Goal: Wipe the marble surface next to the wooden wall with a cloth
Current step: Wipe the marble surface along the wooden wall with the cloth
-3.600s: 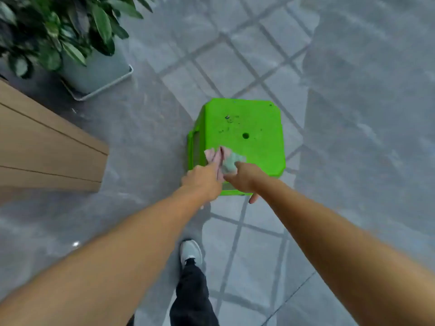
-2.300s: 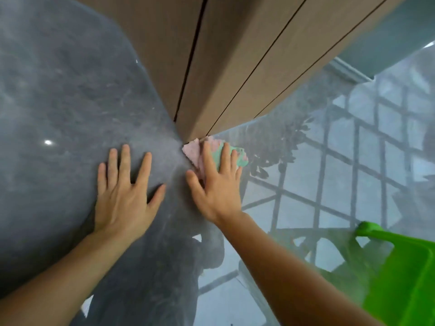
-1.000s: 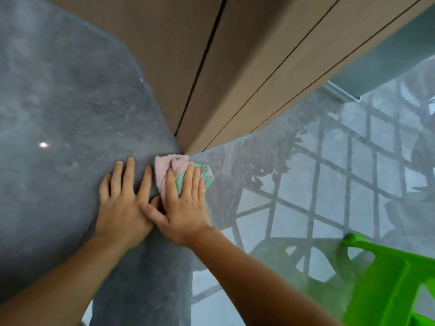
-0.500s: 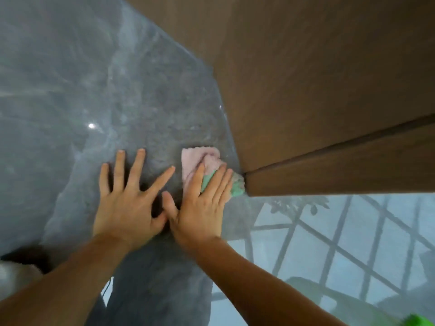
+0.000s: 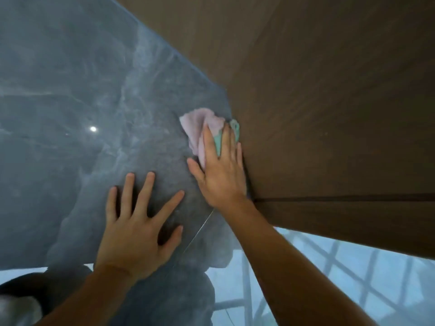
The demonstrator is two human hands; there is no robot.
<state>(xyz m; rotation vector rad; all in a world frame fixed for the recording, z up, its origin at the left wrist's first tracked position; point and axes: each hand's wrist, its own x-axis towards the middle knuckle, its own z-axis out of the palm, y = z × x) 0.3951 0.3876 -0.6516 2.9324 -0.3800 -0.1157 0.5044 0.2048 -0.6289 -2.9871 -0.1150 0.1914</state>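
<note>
While the left hand lies flat and empty, fingers spread, on the near part of the grey marble surface, the right hand farther off presses open-palmed on a pink and green cloth, right beside the wooden wall at right.

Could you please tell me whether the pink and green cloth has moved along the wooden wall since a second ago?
Yes. The pink and green cloth has left the brown wooden wall panel's corner and now sits further up its edge, under the right hand.
</note>
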